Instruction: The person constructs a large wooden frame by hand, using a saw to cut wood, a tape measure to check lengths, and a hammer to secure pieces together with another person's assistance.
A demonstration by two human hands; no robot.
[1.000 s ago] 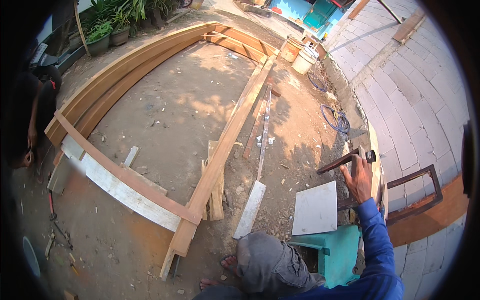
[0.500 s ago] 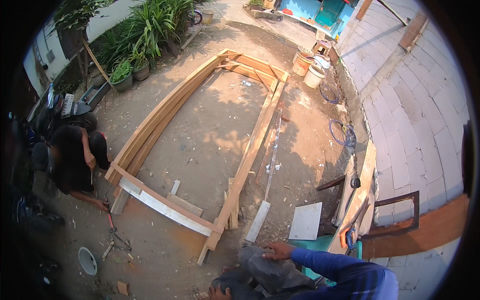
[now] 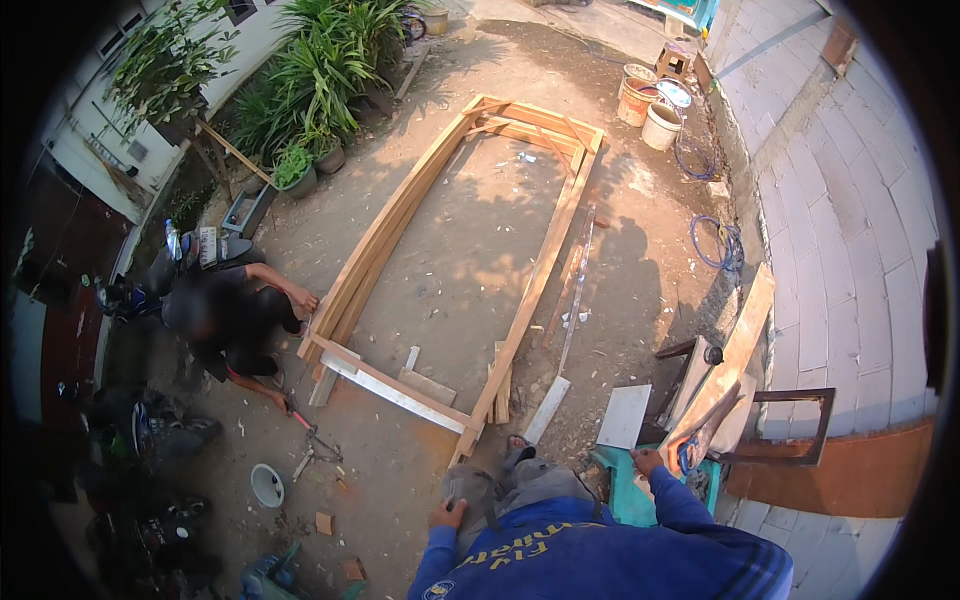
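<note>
My left hand (image 3: 447, 512) lies at my left knee, over the grey trousers (image 3: 480, 497). Its fingers are curled, and a small dark thing by them is too small to name. My right hand (image 3: 648, 460) is beside the teal stool (image 3: 628, 490), close to a pale flat board (image 3: 625, 416); its fingers look bent together, and anything in them is hidden. In front of my feet lies a long wooden frame (image 3: 530, 300) of brown beams, with a whitish strip (image 3: 405, 396) across its near end.
A crouching co-worker (image 3: 235, 320) has one hand on the frame's left corner and the other at red-handled pliers (image 3: 298, 418). Planks (image 3: 735, 335) and a saw (image 3: 690, 452) lie at right by the block wall (image 3: 840, 250). Buckets (image 3: 662, 126) stand farther off.
My right hand has left my knee and moved to the stool. My body leans further into view. The co-worker's one hand has risen to the frame's corner.
</note>
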